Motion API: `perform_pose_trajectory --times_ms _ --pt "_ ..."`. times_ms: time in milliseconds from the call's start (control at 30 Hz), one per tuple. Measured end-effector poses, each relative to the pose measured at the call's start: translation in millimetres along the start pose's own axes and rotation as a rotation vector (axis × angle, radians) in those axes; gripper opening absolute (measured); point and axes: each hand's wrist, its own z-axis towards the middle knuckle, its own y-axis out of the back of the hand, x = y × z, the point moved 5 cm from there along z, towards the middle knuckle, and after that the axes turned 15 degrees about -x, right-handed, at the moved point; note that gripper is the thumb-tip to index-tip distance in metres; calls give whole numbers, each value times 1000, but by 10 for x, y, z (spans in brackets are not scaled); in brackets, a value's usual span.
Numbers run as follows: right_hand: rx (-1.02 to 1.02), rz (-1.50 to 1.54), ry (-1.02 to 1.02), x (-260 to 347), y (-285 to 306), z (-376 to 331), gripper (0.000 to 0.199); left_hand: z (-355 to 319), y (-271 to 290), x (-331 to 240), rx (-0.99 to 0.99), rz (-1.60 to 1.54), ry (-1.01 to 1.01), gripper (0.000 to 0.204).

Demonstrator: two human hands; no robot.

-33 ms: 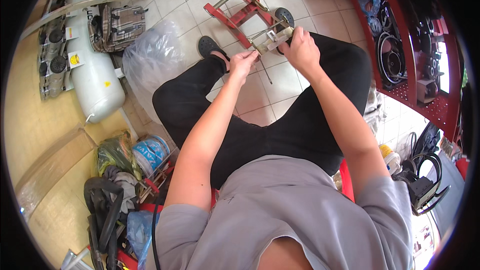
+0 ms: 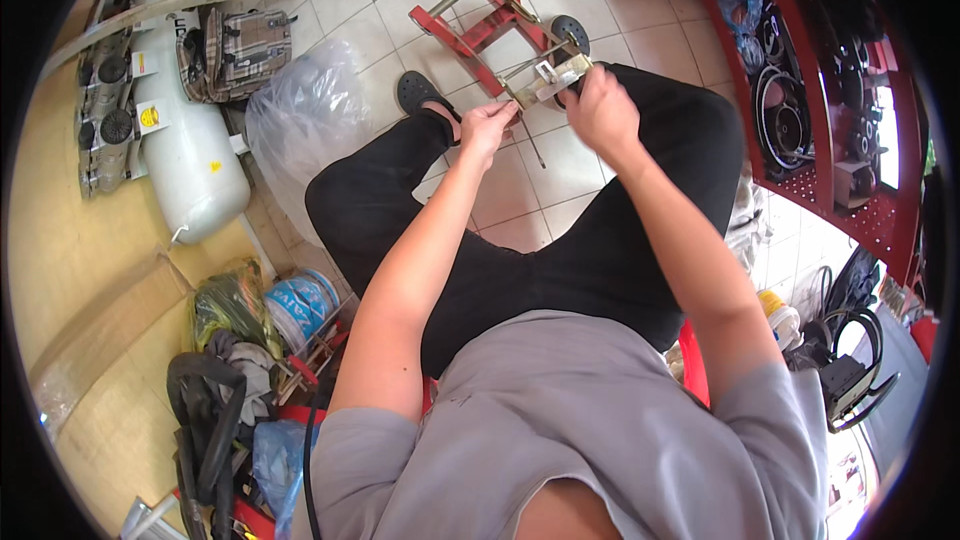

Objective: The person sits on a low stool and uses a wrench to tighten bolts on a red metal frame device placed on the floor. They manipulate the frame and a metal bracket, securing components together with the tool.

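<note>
My left hand (image 2: 489, 128) is closed in a pinch at the left end of a small metal device with a pale block (image 2: 560, 78). A thin metal rod (image 2: 535, 149) slants toward me from beneath those fingertips; whether they grip it is hard to see. At the device's right end, my right hand (image 2: 604, 115) is curled and slightly blurred, hiding whatever lies inside it. The device sits at the near end of a red metal stand (image 2: 483, 35) with rollers, on the floor between my feet.
A dark clog (image 2: 418, 92) is on my left foot. Clear plastic sheeting (image 2: 305, 110) and a plaid bag (image 2: 245, 52) lie left, beside a grey tank (image 2: 195, 160). Red shelving (image 2: 815, 90) with round parts stands right. A blue-and-white bucket (image 2: 302, 308) is near my left elbow.
My right hand has moved slightly down toward me at the device's right end, uncovering a little more of the pale block. My left hand stays in place.
</note>
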Motion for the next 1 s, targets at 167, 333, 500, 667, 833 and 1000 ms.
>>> perform_pose_trajectory --times_ms 167,333,500,667,833,1000 --pt "563 617 -780 -272 -1069 -427 27 43 -10 26 -22 -7 -66 26" --pt "504 1271 -865 -219 -1323 -387 11 -44 -62 -9 -27 41 -71 31" --pt "553 1170 -767 -256 -1351 -343 14 -20 -78 -81 6 16 -62 32" --pt "452 985 -609 -248 -1218 -272 16 -60 -66 -58 -15 2 -31 33" --pt "366 894 -510 -143 -1134 -304 21 -21 -52 -27 -8 11 -23 35" --pt "301 964 -616 -194 -1211 -353 22 -37 -67 -32 -20 19 -25 37"
